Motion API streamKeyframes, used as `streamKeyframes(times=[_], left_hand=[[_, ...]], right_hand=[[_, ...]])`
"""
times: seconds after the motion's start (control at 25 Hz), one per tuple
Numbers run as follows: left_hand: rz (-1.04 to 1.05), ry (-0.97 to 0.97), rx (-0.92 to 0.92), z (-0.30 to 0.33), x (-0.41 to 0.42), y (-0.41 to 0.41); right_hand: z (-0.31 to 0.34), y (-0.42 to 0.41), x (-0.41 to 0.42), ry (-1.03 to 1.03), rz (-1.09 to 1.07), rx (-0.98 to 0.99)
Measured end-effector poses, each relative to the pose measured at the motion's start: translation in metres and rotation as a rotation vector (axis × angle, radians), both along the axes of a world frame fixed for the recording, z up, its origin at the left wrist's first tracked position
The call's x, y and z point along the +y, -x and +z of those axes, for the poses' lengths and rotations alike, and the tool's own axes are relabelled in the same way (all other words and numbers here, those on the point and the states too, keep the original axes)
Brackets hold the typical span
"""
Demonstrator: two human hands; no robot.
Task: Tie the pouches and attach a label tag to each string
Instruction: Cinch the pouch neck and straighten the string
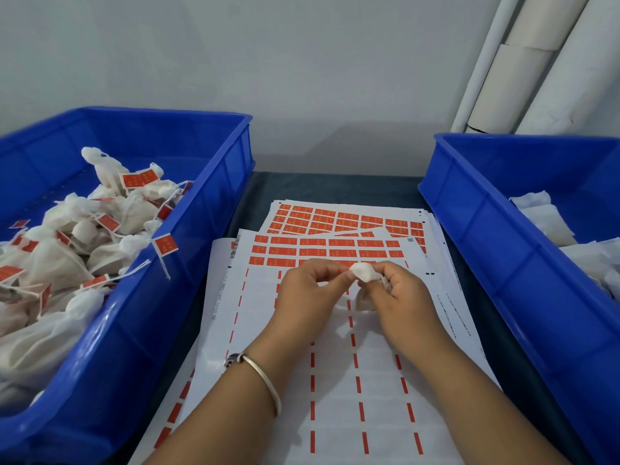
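Left hand (307, 290) and right hand (401, 297) meet above label sheets (335, 250), centre. Both pinch 1 white pouch (364, 272) at gathered neck, likely cinching drawstring; string itself too fine to see. Pouch body mostly hidden behind right fingers. Left crate (214, 209): tagged pouches, finished pile. Right crate (476, 209): untied ones, cut off at edge.

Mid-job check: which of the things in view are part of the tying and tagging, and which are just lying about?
Part of the job:
- pouch, held by left hand and right hand
- red label sheets
- left bin of tagged pouches
- right bin with untagged pouches

Just lying about:
- white rolls leaning against the wall
- bracelet on the left wrist
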State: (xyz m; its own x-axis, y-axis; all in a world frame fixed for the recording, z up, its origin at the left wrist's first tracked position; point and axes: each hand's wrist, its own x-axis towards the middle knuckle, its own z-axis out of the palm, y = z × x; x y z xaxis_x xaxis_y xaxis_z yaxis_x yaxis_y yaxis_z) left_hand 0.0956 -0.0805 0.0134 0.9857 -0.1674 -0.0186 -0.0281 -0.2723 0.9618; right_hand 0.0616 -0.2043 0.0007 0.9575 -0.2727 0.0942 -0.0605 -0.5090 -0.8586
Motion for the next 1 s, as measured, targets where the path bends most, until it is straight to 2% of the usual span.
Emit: streamKeyframes(times=[0.12, 0.2, 0.28, 0.36, 0.52, 0.68, 0.84, 1.0], left_hand=[[0.017, -0.038, -0.022, -0.003, 0.0, -0.002], [0.004, -0.051, -0.034, -0.005, 0.0, -0.003], [-0.031, -0.053, -0.059, -0.007, 0.0, -0.003], [-0.048, -0.058, -0.104, -0.008, 0.0, -0.003], [0.022, -0.121, -0.276, -0.008, -0.001, 0.001], [-0.029, -0.091, -0.342, -0.008, 0.002, 0.005], [-0.062, -0.237, -0.457, -0.011, 0.001, 0.004], [0.004, -0.277, -0.441, -0.016, 0.002, -0.003]], right_hand=[[0.004, 0.0, 0.003, -0.202, 0.016, 0.12], [0.005, 0.0, 0.003, -0.475, 0.079, 0.196], [0.007, 0.001, 0.0, -0.831, 0.163, 0.229], [0.011, 0.002, -0.004, -1.026, 0.204, 0.25], [0.009, -0.001, -0.004, -0.967, 0.179, 0.247], [0.01, 0.0, -0.005, -0.991, 0.137, 0.21], [0.011, 0.001, -0.006, -0.996, 0.167, 0.183], [0.008, -0.001, -0.004, -0.926, 0.144, 0.157]])
